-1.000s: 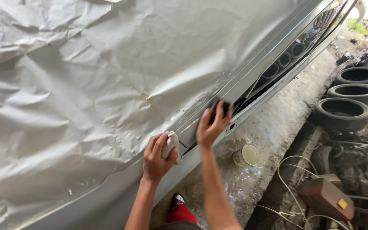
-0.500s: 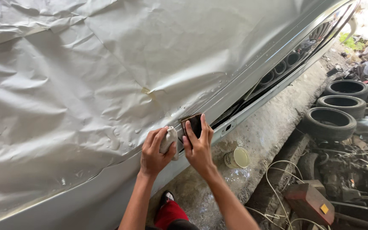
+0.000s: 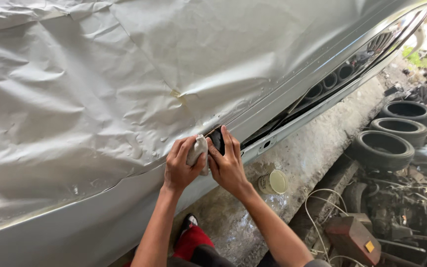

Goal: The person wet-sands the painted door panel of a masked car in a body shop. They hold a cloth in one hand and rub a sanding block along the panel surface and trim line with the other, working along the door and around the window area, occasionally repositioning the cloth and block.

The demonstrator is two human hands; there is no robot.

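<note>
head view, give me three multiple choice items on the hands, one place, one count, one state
1. Where is the can?
A. on the ground right of the hands
B. on a tyre
C. in the left hand

2. How many tyres lie at the right?
A. none
B. two
C. five

3. How does the left hand stand?
A. open and flat
B. closed on a pale rag
C. out of view

A, it stands on the concrete by the right hand; B, two lie side by side; B, fingers wrap the rag against the panel.
</note>
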